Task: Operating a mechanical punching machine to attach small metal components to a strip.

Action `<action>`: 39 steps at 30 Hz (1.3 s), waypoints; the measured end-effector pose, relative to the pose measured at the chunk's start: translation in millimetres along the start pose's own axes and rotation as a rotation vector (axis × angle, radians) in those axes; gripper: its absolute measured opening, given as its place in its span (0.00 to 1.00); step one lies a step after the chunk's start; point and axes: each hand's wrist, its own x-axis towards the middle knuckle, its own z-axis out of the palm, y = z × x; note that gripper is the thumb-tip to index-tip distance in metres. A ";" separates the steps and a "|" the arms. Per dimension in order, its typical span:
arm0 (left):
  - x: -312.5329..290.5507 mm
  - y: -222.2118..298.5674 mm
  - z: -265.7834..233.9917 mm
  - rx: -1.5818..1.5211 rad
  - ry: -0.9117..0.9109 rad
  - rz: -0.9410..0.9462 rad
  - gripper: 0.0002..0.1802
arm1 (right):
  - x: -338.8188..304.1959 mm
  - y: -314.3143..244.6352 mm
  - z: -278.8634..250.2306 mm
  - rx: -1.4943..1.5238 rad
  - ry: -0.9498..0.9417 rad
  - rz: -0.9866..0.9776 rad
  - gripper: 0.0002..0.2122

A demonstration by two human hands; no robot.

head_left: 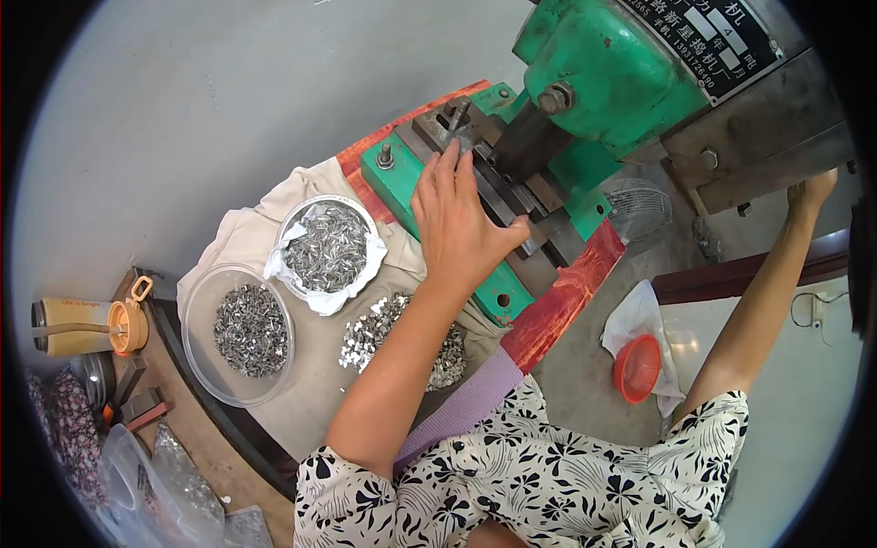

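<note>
My left hand [464,219] lies over the metal die block [501,196] on the green base [402,178] of a bench press. Its fingers are stretched out and the thumb stands apart, with nothing visible in the grasp. The dark ram [528,142] comes down just beyond the fingertips, under the green press head [607,73]. Far to the right, my right hand [813,189] is raised beside the press's steel block [763,137]; its fingers are mostly hidden, and what it touches does not show.
Left of the press, a cloth-lined bowl [376,219] and a clear plastic tub [194,342] hold small metal pieces. A loose pile of shiny pieces [448,365] lies under my left forearm. A red basin [637,368] and yellow container [78,326] stand farther off.
</note>
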 end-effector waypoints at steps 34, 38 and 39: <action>-0.3 -3.4 -0.4 0.025 -0.004 0.017 0.51 | -98.6 7.8 57.5 0.179 0.154 -0.139 0.31; -2.2 -5.0 -0.3 0.001 0.004 0.017 0.50 | -96.5 -1.6 49.7 0.079 0.095 -0.135 0.22; -1.9 -4.8 -1.9 0.004 0.009 0.012 0.50 | -90.2 -1.1 47.3 0.085 0.089 -0.135 0.22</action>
